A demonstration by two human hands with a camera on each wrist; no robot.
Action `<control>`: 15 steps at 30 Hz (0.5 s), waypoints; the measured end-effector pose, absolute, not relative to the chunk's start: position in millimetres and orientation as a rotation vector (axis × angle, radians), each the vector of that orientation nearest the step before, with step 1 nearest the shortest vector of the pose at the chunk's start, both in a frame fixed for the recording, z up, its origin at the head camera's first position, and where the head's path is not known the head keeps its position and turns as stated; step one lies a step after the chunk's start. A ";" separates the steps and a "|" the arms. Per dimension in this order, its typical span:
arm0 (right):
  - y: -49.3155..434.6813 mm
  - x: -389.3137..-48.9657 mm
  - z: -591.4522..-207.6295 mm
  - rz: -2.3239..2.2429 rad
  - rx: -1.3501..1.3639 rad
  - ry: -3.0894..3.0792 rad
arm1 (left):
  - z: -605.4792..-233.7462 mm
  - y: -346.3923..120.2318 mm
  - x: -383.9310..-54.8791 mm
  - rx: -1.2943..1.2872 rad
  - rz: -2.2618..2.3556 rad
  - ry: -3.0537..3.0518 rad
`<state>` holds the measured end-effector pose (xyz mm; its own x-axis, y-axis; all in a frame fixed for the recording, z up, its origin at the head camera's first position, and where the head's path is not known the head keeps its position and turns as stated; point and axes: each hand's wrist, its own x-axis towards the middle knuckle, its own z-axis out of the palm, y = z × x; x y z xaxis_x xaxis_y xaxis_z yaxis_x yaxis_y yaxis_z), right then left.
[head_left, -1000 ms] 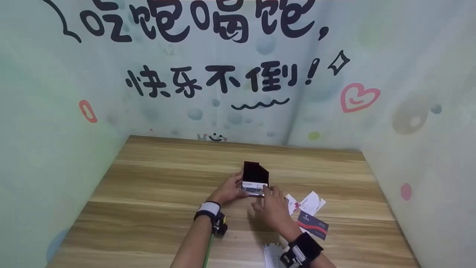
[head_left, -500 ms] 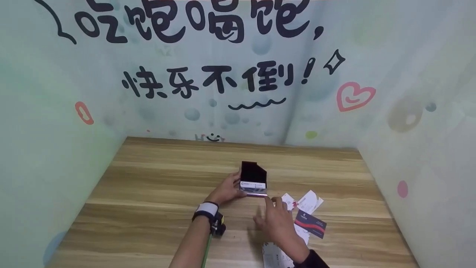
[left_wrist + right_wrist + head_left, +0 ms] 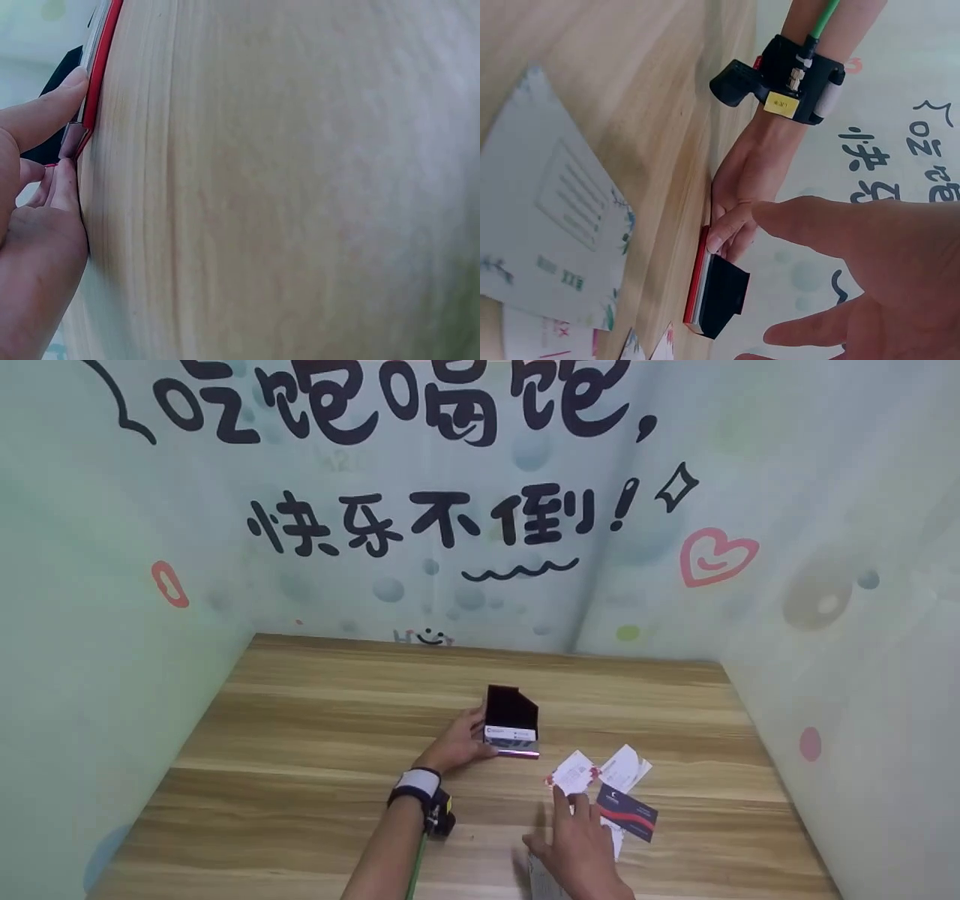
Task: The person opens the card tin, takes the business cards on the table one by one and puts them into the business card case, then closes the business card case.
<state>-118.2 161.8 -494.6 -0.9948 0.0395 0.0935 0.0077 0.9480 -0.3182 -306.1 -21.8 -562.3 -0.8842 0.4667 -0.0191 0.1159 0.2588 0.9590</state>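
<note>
A business card case (image 3: 512,706) stands with its black lid raised, and a white-and-grey card (image 3: 511,733) shows in its front. My left hand (image 3: 457,742) grips the case's left side, thumb at the front; the left wrist view shows the thumb on the case's red-edged body (image 3: 96,94). My right hand (image 3: 581,840) hovers over loose cards, fingers spread and holding nothing. Just beyond its fingertips lies a white card with red corners (image 3: 574,771). A dark grey card with a red stripe (image 3: 628,813) lies to its right. Part of a white card (image 3: 541,881) shows beneath the hand.
Another white card (image 3: 625,766) lies behind the dark one. The right wrist view shows a white card with floral corners (image 3: 562,202) close by. The wooden table (image 3: 322,720) meets a printed backdrop (image 3: 360,607) at the back and sides. A green cable (image 3: 418,866) runs along the left forearm.
My right hand has left the case's front edge and moved back toward the loose cards, uncovering the red-cornered card. My left hand and the case stay in place.
</note>
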 end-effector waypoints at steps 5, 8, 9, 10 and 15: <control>164.7 -108.0 -498.5 0.430 -0.080 -3.028 | -561.4 -22.4 -307.2 0.535 1.683 2.219; 165.1 -106.6 -499.9 0.410 -0.142 -3.113 | -561.4 -22.2 -308.0 0.519 1.700 2.208; 164.8 -106.3 -500.3 0.408 -0.172 -3.153 | -561.5 -22.2 -308.1 0.512 1.700 2.209; 164.5 -106.1 -500.8 0.412 -0.202 -3.189 | -561.7 -22.3 -308.1 0.511 1.698 2.211; 165.4 -101.5 -508.6 0.413 -0.255 -3.302 | -563.2 -23.3 -307.4 0.512 1.650 2.247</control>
<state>-101.5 165.4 -508.6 -0.9693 0.1259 -0.2112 0.1740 0.9581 -0.2276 -307.4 -23.3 -563.2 -0.8894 0.4558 -0.0343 0.1036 0.2741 0.9561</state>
